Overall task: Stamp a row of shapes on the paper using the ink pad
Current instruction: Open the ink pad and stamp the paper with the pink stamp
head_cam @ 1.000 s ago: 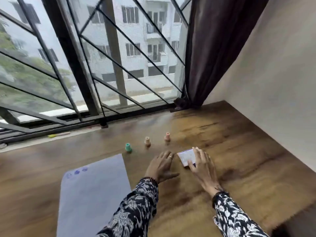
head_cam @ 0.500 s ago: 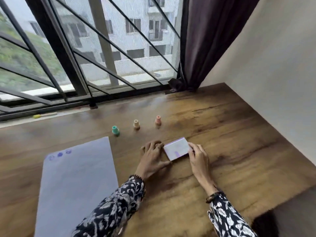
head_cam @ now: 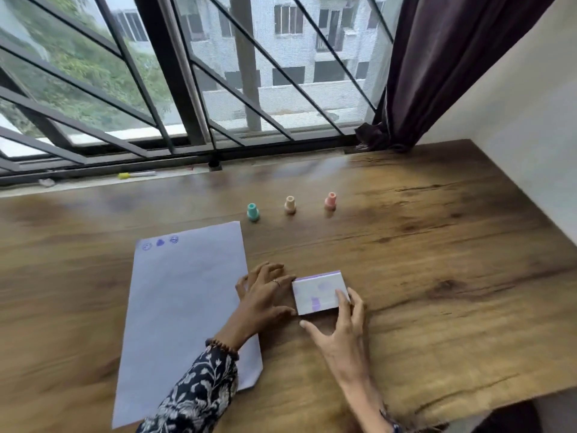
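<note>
A white ink pad box (head_cam: 318, 292) with purple smudges lies flat on the wooden table (head_cam: 437, 260). My right hand (head_cam: 340, 326) grips its near right corner, fingers over the lid and thumb at the front edge. My left hand (head_cam: 262, 295) rests spread beside it, fingertips touching the box's left side. A lilac sheet of paper (head_cam: 184, 307) lies to the left with three blue stamped shapes (head_cam: 160, 243) along its far edge. Three small stamps stand in a row beyond: teal (head_cam: 253, 211), beige (head_cam: 290, 204), pink (head_cam: 330, 200).
A barred window (head_cam: 187, 89) runs along the table's far edge, with a yellow-capped pen (head_cam: 137, 175) on the sill. A dark curtain (head_cam: 437, 67) hangs at the back right, and a white wall (head_cam: 530, 135) borders the right side.
The view has tilted down and the scene shifted. My right hand moved from on top of the ink pad box to its near right corner; the left hand stays against its left side.
</note>
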Tool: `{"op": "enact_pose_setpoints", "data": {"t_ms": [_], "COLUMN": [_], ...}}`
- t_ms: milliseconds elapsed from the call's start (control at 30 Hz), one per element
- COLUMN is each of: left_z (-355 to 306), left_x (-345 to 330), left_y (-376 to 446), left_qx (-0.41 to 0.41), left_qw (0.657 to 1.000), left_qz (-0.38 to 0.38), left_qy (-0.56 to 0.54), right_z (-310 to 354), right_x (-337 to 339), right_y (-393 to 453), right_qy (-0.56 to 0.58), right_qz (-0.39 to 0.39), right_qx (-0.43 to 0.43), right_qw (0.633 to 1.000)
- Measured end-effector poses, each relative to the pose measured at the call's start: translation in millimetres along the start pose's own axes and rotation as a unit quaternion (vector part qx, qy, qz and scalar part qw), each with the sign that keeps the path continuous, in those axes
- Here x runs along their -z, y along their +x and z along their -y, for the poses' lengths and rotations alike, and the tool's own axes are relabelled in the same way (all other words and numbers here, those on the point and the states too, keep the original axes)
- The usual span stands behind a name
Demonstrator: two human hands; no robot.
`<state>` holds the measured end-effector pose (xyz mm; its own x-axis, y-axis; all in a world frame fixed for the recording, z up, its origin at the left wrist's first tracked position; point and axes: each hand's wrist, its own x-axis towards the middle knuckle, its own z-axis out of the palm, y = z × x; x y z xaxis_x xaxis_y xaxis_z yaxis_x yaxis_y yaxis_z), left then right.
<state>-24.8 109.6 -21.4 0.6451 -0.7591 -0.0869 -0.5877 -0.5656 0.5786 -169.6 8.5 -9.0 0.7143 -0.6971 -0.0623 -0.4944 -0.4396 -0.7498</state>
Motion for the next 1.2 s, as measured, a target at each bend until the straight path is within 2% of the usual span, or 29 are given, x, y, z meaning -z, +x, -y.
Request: {"op": "enact_pose_setpoints", "data": {"t_ms": [233,400,600,667,767,900,967,1033,1100,1200], "left_z": [0.7,2.8,3.9,3.9,6.9,7.1,6.0,5.6,5.7,2.4], "left_x": [-3.9,-6.6,-6.7,-7.6,-9.2,-9.6,-9.2,-9.3,-9.4,-9.9], "left_y": [5.1,6.9,6.1,5.3,3.1,-0.4,-0.1,-0.6,-1.4,-2.2], "left_qx": [0.009,0.031,0.032,0.035,0.033,0.03,0.03,0.028,0.025,0.039], "left_qw": [0.991,0.987,0.986,0.987,0.987,0.989,0.989,0.988,0.985,0.981], "left_qz": [-0.116,-0.122,-0.124,-0.126,-0.125,-0.114,-0.117,-0.113,-0.115,-0.128], "left_qy": [-0.069,-0.104,-0.103,-0.096,-0.095,-0.086,-0.088,-0.102,-0.129,-0.139], "right_z": [-2.2,-2.0,6.2,7.3,9.0,3.6,-1.0,-6.4,-13.3,-28.2], "right_x": [-11.9,-15.5,-17.3,-11.8,5.7,44.9,59.3,68.0,75.0,81.5], "right_y": [4.9,5.2,5.7,7.1,11.6,23.4,32.9,42.9,52.7,63.9], "right_qy": [-0.084,-0.117,-0.101,-0.075,0.043,0.217,0.272,0.33,0.347,0.249], "right_qz": [-0.069,-0.062,-0.063,-0.052,0.004,0.094,0.106,0.09,0.035,-0.049], "right_qx": [0.019,0.02,-0.015,-0.025,-0.064,-0.125,-0.136,-0.155,-0.164,-0.149], "right_qw": [0.994,0.991,0.993,0.996,0.997,0.964,0.947,0.927,0.923,0.956]}}
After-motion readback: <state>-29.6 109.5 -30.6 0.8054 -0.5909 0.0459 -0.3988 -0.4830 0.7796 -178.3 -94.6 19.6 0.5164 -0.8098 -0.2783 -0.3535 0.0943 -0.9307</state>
